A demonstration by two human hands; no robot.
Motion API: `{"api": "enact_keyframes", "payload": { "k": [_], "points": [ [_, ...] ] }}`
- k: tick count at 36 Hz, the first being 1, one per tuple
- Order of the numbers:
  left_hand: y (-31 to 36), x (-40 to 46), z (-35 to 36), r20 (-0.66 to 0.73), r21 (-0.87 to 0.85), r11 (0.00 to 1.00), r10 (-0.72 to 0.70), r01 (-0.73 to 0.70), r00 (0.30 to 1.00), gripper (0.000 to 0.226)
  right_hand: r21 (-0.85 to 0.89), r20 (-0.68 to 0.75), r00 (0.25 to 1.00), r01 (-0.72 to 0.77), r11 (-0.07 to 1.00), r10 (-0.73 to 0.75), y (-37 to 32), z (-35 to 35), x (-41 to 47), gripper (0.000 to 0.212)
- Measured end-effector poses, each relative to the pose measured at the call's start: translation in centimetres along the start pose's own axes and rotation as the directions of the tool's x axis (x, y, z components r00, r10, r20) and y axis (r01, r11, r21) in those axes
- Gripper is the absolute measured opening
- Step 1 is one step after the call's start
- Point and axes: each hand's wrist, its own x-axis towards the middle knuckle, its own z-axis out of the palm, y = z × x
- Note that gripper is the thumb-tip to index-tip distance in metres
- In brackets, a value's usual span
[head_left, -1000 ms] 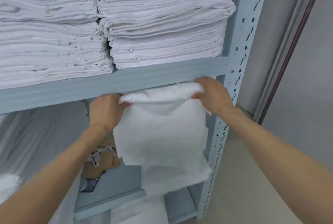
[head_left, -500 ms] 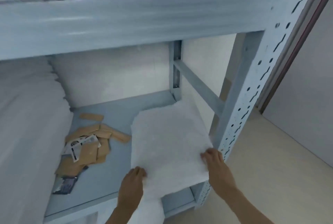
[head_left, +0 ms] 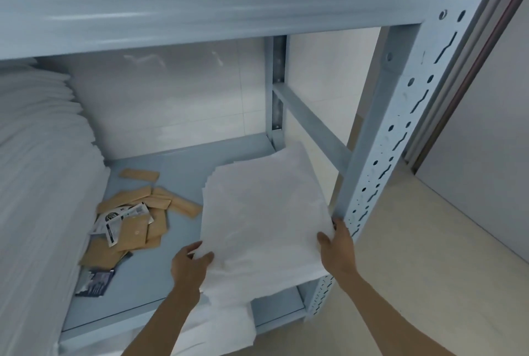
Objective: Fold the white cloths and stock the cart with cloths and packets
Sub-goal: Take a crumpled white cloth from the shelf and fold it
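Since half a second ago, both hands have shifted slightly along the near edge of the folded white cloth [head_left: 263,212], which stays flat on the pale blue shelf [head_left: 160,278] at its right end, its front edge hanging over the shelf's lip. The left hand [head_left: 190,265] grips the cloth's near left corner, thumb on top and fingers curled beneath. The right hand [head_left: 336,249] holds the near right corner, thumb pressed on the top surface, just beside the perforated upright post [head_left: 380,172] of the rack. To the left of the cloth, apart from it, a loose heap of brown packets [head_left: 134,224] lies on the shelf, with a few printed white and dark sachets [head_left: 114,221] mixed among them. Farther left, a tall stack of white linen [head_left: 37,184] fills the shelf's end. More white cloth [head_left: 229,327] shows below the shelf edge, between the forearms.
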Motion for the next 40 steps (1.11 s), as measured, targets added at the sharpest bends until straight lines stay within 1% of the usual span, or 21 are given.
{"api": "enact_keyframes", "payload": {
  "k": [2, 4, 6, 9, 12, 14, 16, 17, 18, 19, 21, 22, 23, 24, 26, 27, 29, 31, 33, 36, 40],
  "points": [
    [0.8, -0.2, -0.3, -0.025, -0.046, 0.997, 0.064, -0.065, 0.998, 0.040, 0.073, -0.029, 0.999, 0.029, 0.997, -0.027, -0.3, -0.3, 0.1, 0.024],
    [1.2, -0.7, -0.6, -0.034, -0.093, 0.989, 0.110, -0.113, 0.993, 0.038, 0.074, -0.048, 0.998, 0.046, 0.996, -0.043, 0.1, -0.4, 0.1, 0.031],
    [0.8, -1.3, -0.5, -0.013, -0.090, 0.990, 0.112, -0.112, 0.994, 0.038, 0.058, -0.041, 0.999, 0.033, 0.998, -0.031, 0.8, -0.6, 0.1, 0.040],
    [-0.7, -2.2, -0.1, 0.017, -0.027, 0.998, 0.053, -0.053, 0.998, 0.039, 0.013, -0.046, 0.999, 0.022, 1.000, -0.022, 1.7, -0.5, -0.1, 0.044],
    [-1.5, -2.7, 0.0, 0.055, 0.047, 0.999, -0.001, -0.002, 0.998, 0.040, -0.059, -0.074, 0.997, 0.021, 0.998, -0.025, 1.9, -0.5, 0.0, 0.041],
    [-1.5, -3.0, -0.1, 0.073, 0.118, 0.993, -0.012, 0.003, 0.997, 0.039, -0.126, -0.084, 0.996, 0.028, 0.992, -0.038, 1.8, -0.4, 0.0, 0.039],
    [-1.2, -3.3, -0.3, 0.074, 0.237, 0.972, -0.017, -0.001, 0.997, 0.042, -0.197, -0.130, 0.989, 0.048, 0.979, -0.075, 1.2, -0.1, -0.6, 0.040],
    [-1.0, -3.2, -0.3, 0.069, 0.331, 0.943, -0.003, -0.020, 0.998, 0.045, -0.245, -0.170, 0.977, 0.083, 0.966, -0.128, 0.7, 0.1, -1.0, 0.043],
    [-0.8, -3.0, -0.3, 0.059, 0.446, 0.893, 0.035, -0.058, 0.998, 0.049, -0.305, -0.201, 0.954, 0.155, 0.940, -0.223, 0.2, 0.4, -1.5, 0.046],
    [-0.5, -2.8, -0.3, 0.056, 0.559, 0.820, 0.107, -0.120, 0.993, 0.053, -0.368, -0.205, 0.913, 0.262, 0.892, -0.352, -0.3, 0.6, -1.9, 0.048],
    [0.5, -2.3, 0.2, 0.116, 0.681, 0.660, 0.330, -0.317, 0.937, 0.056, -0.456, -0.122, 0.784, 0.501, 0.736, -0.609, -1.9, 1.2, -1.9, 0.047],
    [1.3, -2.1, 0.7, 0.157, 0.695, 0.597, 0.416, -0.400, 0.896, 0.054, -0.476, -0.058, 0.722, 0.587, 0.655, -0.689, -2.8, 1.5, -1.5, 0.044],
    [2.2, -2.0, 1.5, 0.188, 0.697, 0.549, 0.481, -0.461, 0.856, 0.052, -0.487, 0.003, 0.683, 0.639, 0.596, -0.731, -3.8, 1.8, -1.0, 0.041],
    [3.0, -1.8, 2.6, 0.213, 0.696, 0.512, 0.523, -0.504, 0.825, 0.051, -0.497, 0.066, 0.677, 0.660, 0.564, -0.733, -4.6, 2.2, -0.1, 0.039],
    [4.4, -1.7, 5.7, 0.247, 0.684, 0.479, 0.557, -0.550, 0.793, 0.053, -0.556, 0.206, 0.727, 0.638, 0.533, -0.655, -5.8, 3.0, 2.2, 0.045],
    [4.3, -1.4, 7.3, 0.274, 0.680, 0.477, 0.540, -0.557, 0.796, 0.056, -0.609, 0.278, 0.760, 0.612, 0.504, -0.587, -5.5, 3.5, 3.7, 0.050],
    [3.7, -1.8, 9.9, 0.349, 0.686, 0.454, 0.481, -0.569, 0.804, 0.061, -0.707, 0.356, 0.819, 0.551, 0.442, -0.450, -3.9, 3.0, 5.8, 0.059],
    [0.9, -1.7, 11.4, 0.407, 0.731, 0.386, 0.415, -0.562, 0.814, 0.064, -0.740, 0.370, 0.862, 0.499, 0.450, -0.348, -0.9, 3.2, 6.9, 0.062],
    [-1.5, -1.3, 11.9, 0.410, 0.752, 0.339, 0.429, -0.565, 0.805, 0.066, -0.732, 0.343, 0.876, 0.476, 0.487, -0.339, 1.4, 4.0, 7.2, 0.063],
    [-2.5, -0.1, 12.1, 0.391, 0.727, 0.367, 0.474, -0.580, 0.789, 0.067, -0.727, 0.311, 0.881, 0.463, 0.507, -0.357, 2.1, 5.5, 7.7, 0.064],
    [-2.5, 1.0, 12.0, 0.401, 0.725, 0.352, 0.484, -0.592, 0.778, 0.065, -0.725, 0.294, 0.891, 0.444, 0.527, -0.345, 1.2, 6.3, 8.1, 0.064]
  ]
}}
